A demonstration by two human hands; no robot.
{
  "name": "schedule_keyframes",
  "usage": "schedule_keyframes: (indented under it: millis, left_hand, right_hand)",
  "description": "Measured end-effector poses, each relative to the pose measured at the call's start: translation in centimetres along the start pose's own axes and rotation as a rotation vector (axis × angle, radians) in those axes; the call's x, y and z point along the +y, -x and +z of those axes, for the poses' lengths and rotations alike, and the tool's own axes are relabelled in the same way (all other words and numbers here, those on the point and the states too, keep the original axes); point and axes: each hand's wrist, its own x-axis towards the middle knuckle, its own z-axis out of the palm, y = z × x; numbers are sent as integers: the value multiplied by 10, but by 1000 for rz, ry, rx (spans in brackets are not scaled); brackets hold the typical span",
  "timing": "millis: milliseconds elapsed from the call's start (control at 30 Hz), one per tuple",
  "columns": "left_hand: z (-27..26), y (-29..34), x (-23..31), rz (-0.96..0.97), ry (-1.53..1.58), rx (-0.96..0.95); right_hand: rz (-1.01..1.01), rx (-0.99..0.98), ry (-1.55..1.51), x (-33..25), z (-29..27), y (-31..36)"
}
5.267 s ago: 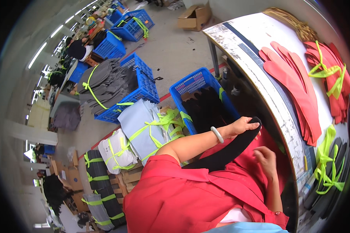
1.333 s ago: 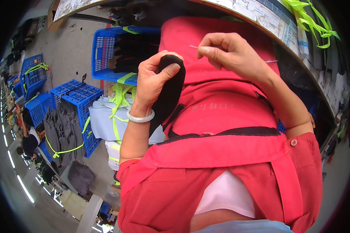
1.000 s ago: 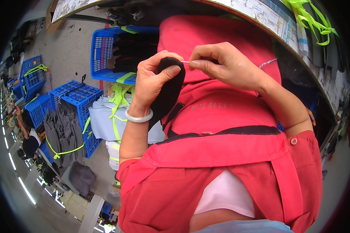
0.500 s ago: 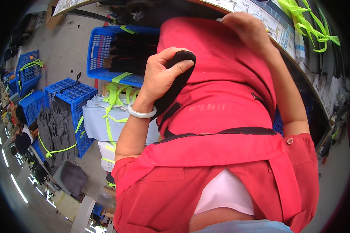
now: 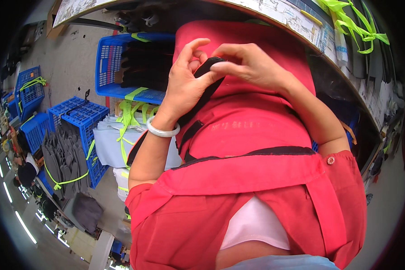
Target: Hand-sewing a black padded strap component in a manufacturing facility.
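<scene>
A black padded fabric strip [image 5: 204,100] hangs across my lap, its upper end raised between my two hands. My left hand [image 5: 184,85], with a pale bangle at the wrist, grips that end with the thumb along it and the fingers curled behind. From the other side my right hand [image 5: 256,67] pinches the tip of the same strip, thumb and forefinger close together. Beneath both hands lies my red apron [image 5: 252,103]. Part of the strip runs down behind my left forearm and is partly hidden.
A blue crate [image 5: 104,63] of black pieces stands left of my lap. Below it sits a light grey bundle [image 5: 110,141] with yellow-green ties. Grey strips [image 5: 63,153] lean by another blue crate [image 5: 83,108]. A worktable edge [image 5: 319,49] crosses ahead and right.
My right hand has come from the table edge to the strip's tip and now pinches it. The left hand's fingers have lifted and loosened somewhat around the strip.
</scene>
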Motion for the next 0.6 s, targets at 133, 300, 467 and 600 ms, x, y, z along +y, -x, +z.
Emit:
schedule_keyframes:
  millis: [133, 300, 467, 600]
  left_hand:
    - [1, 1, 16, 453, -670, 226]
    - [-3, 43, -2, -239, -41, -88]
    - [8, 14, -29, -172, 830, 90]
    - [11, 8, -44, -38, 780, 276]
  right_hand:
    - [116, 85, -184, 12, 5, -1]
    - [184, 182, -564, 15, 15, 10]
    - [152, 163, -588, 1, 37, 6]
    - [135, 237, -233, 2, 30, -6]
